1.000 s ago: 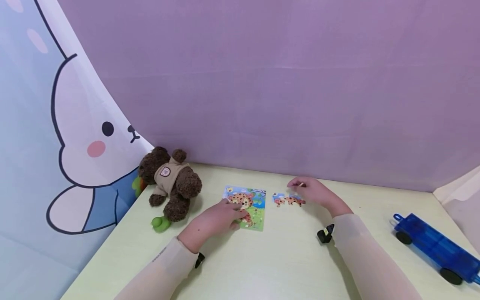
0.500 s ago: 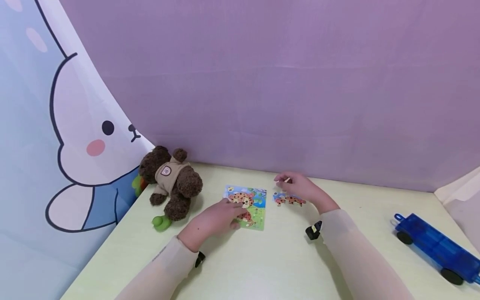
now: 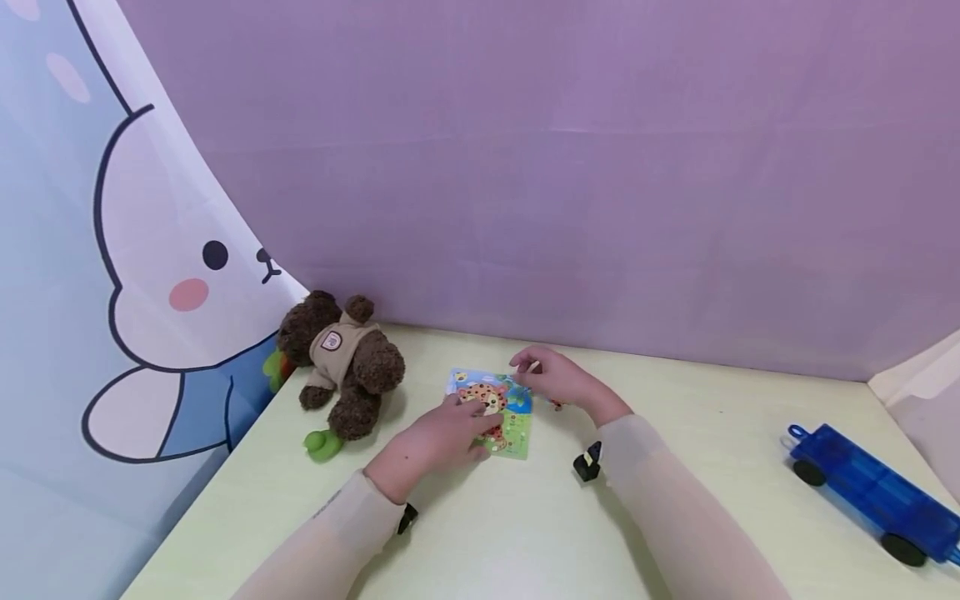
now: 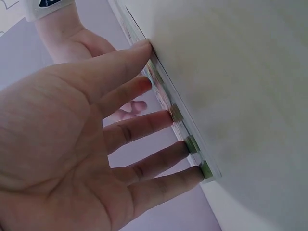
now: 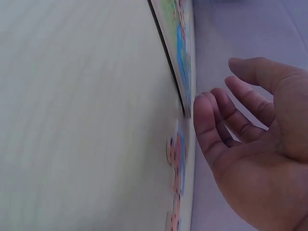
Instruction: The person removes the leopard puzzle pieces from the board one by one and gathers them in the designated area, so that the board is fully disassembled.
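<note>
A small jigsaw puzzle board (image 3: pixel 516 440) with a spotted leopard on blue and green lies flat on the table. My left hand (image 3: pixel 442 435) rests on its left part, fingers spread, the fingertips pressing its surface in the left wrist view. Over the board's upper right corner hovers my right hand (image 3: pixel 558 377). Its fingers are loosely bent and the thumb stands apart, with nothing between them in the right wrist view. Loose puzzle pieces (image 5: pixel 177 156) lie on the table just right of the board. In the head view the right hand hides most of them.
A brown teddy bear (image 3: pixel 351 358) in a beige shirt lies at the table's back left, a green toy duck (image 3: pixel 322 446) by its foot. On the right sits a blue toy wagon (image 3: pixel 873 487) with black wheels. A purple cloth (image 3: pixel 570 208) hangs behind the table.
My right hand has moved left, from above the loose pieces to the board's upper right corner, and now covers most of those pieces. The left hand has stayed on the board.
</note>
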Demonstrator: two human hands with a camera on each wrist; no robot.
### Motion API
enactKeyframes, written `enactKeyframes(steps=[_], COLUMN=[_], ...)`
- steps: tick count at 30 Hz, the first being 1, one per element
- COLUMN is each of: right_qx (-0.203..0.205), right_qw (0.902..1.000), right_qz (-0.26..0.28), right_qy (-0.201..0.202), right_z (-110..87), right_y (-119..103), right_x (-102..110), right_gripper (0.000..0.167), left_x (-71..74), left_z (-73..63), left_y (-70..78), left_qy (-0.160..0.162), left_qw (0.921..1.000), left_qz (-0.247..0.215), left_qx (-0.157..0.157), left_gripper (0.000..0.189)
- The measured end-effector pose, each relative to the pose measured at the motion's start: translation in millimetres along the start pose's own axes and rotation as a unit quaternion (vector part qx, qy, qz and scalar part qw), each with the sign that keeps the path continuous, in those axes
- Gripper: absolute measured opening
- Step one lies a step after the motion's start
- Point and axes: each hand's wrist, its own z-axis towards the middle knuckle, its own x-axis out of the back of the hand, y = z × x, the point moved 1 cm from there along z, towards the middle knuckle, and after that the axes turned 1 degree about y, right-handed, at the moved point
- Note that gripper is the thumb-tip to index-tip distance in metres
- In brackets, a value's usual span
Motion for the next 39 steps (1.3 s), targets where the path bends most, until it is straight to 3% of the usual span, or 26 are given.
enactKeyframes(steps=[11,22,39], right_qx=[0.001,0.021,0.035], right_qw=[0.9995,0.997,0.9958], right_qz=[-0.032,-0.074,-0.079], right_qy=[-0.006,-0.01,-0.029], right_z=[9.0,6.7,4.8], right_y=[1.7,-0.9,-2.1], right_x=[-7.3,-9.4,-9.2], right_gripper=[0.044,0.039,0.042], left_x=[5.8,4.5,3.5], left_z=[2.9,1.7,3.1], left_y=[4.3,6.6,8.0], left_qy=[-0.015,-0.014,-0.017], left_qw=[0.9993,0.9997,0.9993], left_qz=[0.034,0.012,0.021], left_qx=[0.001,0.015,0.025], left_gripper=[0.058,0.058,0.058])
